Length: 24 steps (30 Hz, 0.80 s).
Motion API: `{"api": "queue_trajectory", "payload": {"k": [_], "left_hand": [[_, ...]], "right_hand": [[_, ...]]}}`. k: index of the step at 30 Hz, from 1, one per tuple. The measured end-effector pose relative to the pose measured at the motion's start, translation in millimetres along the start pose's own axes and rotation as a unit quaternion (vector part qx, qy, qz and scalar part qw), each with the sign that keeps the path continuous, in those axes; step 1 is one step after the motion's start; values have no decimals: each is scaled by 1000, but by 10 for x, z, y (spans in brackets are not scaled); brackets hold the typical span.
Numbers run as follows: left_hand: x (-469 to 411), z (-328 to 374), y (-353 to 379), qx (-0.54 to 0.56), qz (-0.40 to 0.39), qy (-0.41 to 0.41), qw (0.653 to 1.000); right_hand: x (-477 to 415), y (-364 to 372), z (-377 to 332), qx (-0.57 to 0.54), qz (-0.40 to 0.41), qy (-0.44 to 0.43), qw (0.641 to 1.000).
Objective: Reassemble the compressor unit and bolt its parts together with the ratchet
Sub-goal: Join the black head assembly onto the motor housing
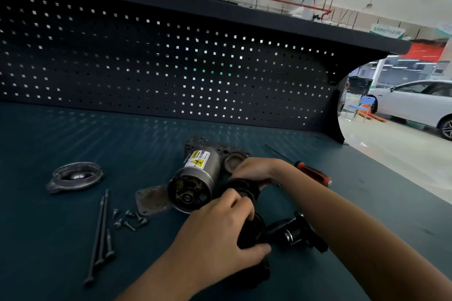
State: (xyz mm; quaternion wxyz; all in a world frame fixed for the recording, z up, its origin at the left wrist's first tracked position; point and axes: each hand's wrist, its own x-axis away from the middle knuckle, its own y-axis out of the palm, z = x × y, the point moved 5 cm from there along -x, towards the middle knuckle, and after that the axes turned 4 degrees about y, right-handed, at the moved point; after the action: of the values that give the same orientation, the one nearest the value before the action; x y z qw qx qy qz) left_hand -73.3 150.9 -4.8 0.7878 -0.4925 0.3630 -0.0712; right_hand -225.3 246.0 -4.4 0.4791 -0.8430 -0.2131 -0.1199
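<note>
Motor body [195, 179] lies about mid-workbench [61, 239], its long axis running from the open end facing the near edge away toward the pegboard back. That open end sits just left of both hands, and I judge the next fit depends on it. The left hand [220, 227] curls round the near part of a black housing [253, 228], thumb under it. The right hand [254, 171] grips the far rim of the same piece, so the housing hangs between them, just beside the motor's mouth. The left hand is nearer that mouth. Long bolts [101, 232] and loose screws [129, 220] wait toward the near-left corner, with a metal end cap [75, 176] farther left. An orange-handled tool [313, 173] lies beyond the right wrist.
</note>
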Motion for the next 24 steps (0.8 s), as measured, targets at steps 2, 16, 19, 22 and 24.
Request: {"api": "queue_trajectory", "payload": {"k": [2, 16, 19, 22, 24], "left_hand": [[12, 18, 9, -28, 8, -3, 1000], [-33, -35, 3, 4, -22, 4, 1000], [-63, -44, -12, 0, -20, 19, 1000], [-129, -67, -34, -46, -5, 40, 998], [-186, -56, -36, -79, -6, 53, 995]], "right_hand": [[5, 2, 20, -39, -8, 1, 999], [16, 73, 147, -223, -63, -62, 971], [86, 30, 153, -231, -70, -42, 970], [146, -50, 149, -237, -41, -24, 970], [163, -135, 138, -199, 13, -25, 980]]}}
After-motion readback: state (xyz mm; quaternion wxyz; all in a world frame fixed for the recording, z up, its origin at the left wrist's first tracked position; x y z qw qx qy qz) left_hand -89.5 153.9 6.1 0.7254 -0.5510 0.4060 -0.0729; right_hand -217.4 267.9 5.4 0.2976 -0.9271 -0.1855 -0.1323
